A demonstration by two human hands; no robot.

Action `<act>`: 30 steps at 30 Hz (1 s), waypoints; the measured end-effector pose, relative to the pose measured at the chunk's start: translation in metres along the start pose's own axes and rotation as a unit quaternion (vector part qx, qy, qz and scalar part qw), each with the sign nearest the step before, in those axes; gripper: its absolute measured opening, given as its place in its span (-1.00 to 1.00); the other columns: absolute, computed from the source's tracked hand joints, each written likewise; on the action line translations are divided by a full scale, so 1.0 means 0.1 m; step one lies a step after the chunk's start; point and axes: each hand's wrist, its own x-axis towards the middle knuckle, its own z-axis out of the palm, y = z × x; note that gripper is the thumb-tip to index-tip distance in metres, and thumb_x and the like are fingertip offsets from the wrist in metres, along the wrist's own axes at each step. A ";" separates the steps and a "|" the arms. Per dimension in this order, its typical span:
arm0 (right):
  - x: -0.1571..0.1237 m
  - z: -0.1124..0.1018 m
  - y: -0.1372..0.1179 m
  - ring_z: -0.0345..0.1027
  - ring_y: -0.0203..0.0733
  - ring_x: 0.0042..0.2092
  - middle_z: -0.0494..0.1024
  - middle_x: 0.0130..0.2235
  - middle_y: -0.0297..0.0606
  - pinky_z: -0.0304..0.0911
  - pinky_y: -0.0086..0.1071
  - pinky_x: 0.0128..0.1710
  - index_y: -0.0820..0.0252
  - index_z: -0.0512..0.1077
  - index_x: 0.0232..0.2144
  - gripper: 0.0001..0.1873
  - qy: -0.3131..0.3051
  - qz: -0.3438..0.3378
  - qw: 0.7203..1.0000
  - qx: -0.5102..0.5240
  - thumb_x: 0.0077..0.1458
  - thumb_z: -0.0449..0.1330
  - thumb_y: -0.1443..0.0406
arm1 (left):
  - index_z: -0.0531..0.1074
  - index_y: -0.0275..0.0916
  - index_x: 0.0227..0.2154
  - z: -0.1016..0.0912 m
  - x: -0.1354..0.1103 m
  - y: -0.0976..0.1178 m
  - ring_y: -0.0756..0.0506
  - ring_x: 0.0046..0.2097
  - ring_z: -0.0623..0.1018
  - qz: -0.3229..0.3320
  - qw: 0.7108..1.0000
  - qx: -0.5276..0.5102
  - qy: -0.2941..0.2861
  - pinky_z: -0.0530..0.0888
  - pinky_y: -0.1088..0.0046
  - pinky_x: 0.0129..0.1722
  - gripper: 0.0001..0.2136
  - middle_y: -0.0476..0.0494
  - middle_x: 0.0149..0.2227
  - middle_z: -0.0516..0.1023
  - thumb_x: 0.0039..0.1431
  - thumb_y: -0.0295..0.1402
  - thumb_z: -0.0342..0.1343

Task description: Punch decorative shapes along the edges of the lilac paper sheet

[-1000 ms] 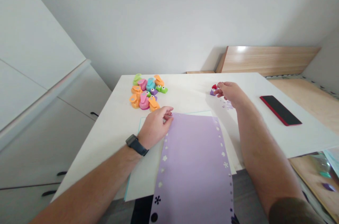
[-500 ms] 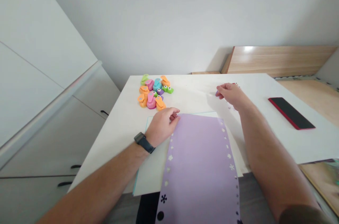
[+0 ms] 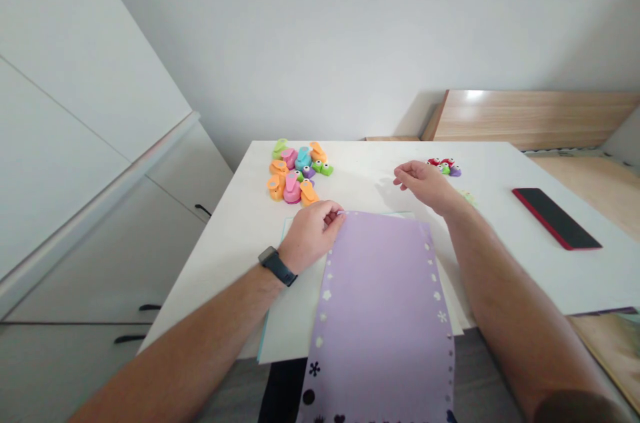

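Lying on the white table (image 3: 235,230), a lilac paper sheet with punched edges (image 3: 380,303) overhangs the near edge. Left hand (image 3: 313,233), curled, touches its top-left corner; pinching or only pressing, cannot tell. Right hand (image 3: 423,182) hovers empty, fingers loosely spread, near small red, green and purple craft punches (image 3: 444,166). Heap of pastel plastic punches (image 3: 299,173) lies beyond left hand.
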 end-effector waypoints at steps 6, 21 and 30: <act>-0.19 0.03 -0.25 0.51 -0.17 -0.19 0.68 -0.20 -0.25 0.36 -0.35 -0.19 0.13 0.63 -0.16 -0.66 -0.194 -0.085 0.977 -0.033 0.19 0.28 0.03 | 0.51 -0.22 -0.25 -0.01 0.00 0.02 -0.08 -0.32 0.56 -0.032 0.998 -0.060 -0.003 0.46 0.43 -0.35 -0.78 -0.09 -0.36 0.60 0.37 -0.19 0.07; -0.22 0.16 -0.28 0.47 -0.18 -0.21 0.66 -0.25 -0.33 0.30 -0.32 -0.12 0.07 0.63 -0.25 -0.80 -0.239 -0.162 0.953 -0.096 0.23 0.21 0.18 | 0.39 -0.19 -0.38 0.00 0.01 -0.03 0.01 -0.50 0.35 -0.067 0.995 -0.070 -0.012 0.21 0.49 -0.53 -0.73 0.09 -0.54 0.34 0.30 -0.09 0.12; -0.21 0.32 -0.27 0.49 -0.15 -0.17 0.66 -0.23 -0.28 0.31 -0.30 -0.08 0.10 0.60 -0.28 -0.83 -0.200 -0.177 0.959 -0.091 0.24 0.21 0.22 | 0.31 -0.19 -0.51 -0.01 0.02 -0.04 0.00 -0.50 0.30 -0.070 0.995 -0.065 -0.035 0.12 0.45 -0.49 -0.66 0.08 -0.57 0.30 0.31 -0.10 0.08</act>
